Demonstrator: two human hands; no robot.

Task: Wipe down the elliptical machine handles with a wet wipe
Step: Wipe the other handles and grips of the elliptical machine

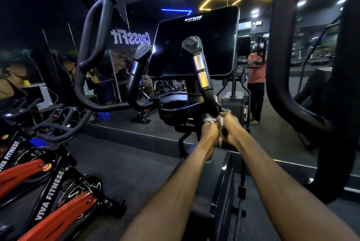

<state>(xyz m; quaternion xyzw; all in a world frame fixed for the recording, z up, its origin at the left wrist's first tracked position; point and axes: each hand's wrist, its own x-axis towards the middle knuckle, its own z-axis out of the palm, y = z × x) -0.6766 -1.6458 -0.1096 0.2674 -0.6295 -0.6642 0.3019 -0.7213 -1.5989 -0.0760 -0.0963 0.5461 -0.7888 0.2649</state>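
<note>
The elliptical's right inner handle [201, 71] rises black with silver sensor bands in front of the dark console screen [196, 42]. Its twin, the left inner handle [137, 67], stands to the left. A white wet wipe [211, 120] is bunched at the base of the right handle. My left hand [209, 130] and my right hand [230, 128] sit side by side there, fingers curled round the wipe; how much of the handle they enclose is hidden. A long curved outer arm [93, 32] loops up at left, another outer arm [282, 46] at right.
A round cup holder [173, 107] sits between the inner handles. Red and black spin bikes [48, 182] stand close at lower left. A mirror wall ahead reflects a person in a red shirt [257, 69]. Dark rubber floor [126, 163] lies below.
</note>
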